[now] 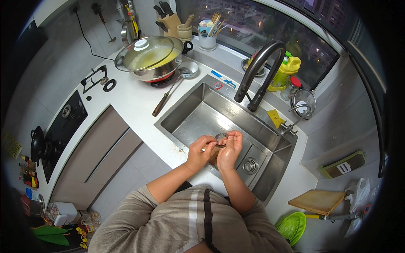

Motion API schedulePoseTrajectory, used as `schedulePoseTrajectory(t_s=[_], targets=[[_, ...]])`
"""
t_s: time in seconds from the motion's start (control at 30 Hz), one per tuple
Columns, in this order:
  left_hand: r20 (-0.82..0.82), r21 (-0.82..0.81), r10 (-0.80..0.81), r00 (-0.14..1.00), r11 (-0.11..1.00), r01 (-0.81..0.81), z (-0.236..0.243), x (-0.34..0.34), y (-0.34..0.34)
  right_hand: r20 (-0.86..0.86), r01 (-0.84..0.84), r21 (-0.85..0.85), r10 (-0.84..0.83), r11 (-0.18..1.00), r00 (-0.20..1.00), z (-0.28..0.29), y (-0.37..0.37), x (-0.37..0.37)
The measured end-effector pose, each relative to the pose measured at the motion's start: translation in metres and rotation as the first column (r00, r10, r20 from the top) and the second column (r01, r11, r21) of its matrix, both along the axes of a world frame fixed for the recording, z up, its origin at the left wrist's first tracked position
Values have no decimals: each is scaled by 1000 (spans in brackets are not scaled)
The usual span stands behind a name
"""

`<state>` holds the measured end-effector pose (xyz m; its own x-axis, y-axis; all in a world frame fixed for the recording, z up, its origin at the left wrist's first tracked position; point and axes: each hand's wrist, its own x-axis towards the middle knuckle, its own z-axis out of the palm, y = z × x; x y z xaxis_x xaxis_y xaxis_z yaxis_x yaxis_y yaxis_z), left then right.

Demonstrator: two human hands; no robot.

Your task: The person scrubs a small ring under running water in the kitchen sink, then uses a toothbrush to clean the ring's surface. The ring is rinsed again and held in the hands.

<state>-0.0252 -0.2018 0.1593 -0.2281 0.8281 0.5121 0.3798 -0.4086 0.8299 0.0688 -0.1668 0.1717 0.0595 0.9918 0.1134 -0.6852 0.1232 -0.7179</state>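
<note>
Both my hands are over the near side of the stainless steel sink [192,120]. Between them is a small dark, round, ring-like piece [221,138]; its exact kind is not clear. My left hand [201,152] pinches it from the left, fingers closed. My right hand [230,152] curls around its right side with the fingers bent. Something brown [214,157] shows below the piece, between my palms, partly hidden by them. The dark faucet [270,63] arches over the far side of the sink, and the round drain [250,165] lies to the right of my right hand.
A lidded steel pot [158,71] with yellowish contents stands at the back left, beside a bowl [189,69] and a wooden-handled ladle [166,99]. Near the gas hob [63,122] lie a pan support [93,79] and a black ring [109,85]. A cutting board [317,201] is at the right.
</note>
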Motion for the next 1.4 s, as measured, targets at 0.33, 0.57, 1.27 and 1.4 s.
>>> schedulePoseTrajectory(t_s=[0.33,0.57,1.27,1.4], targets=[[576,-321,-62,815,900,295,-6,0,7,172,32,-3,-31,999,985,-3,2,0],[861,-284,-5,509,825,489,-6,-4,14,457,108,141,-161,984,875,-24,7,5],[846,-356,70,528,811,464,-19,-6,31,625,144,254,-277,956,730,-48,77,28],[867,-360,113,486,816,452,-39,-6,47,787,167,360,-395,918,474,-15,145,39]])
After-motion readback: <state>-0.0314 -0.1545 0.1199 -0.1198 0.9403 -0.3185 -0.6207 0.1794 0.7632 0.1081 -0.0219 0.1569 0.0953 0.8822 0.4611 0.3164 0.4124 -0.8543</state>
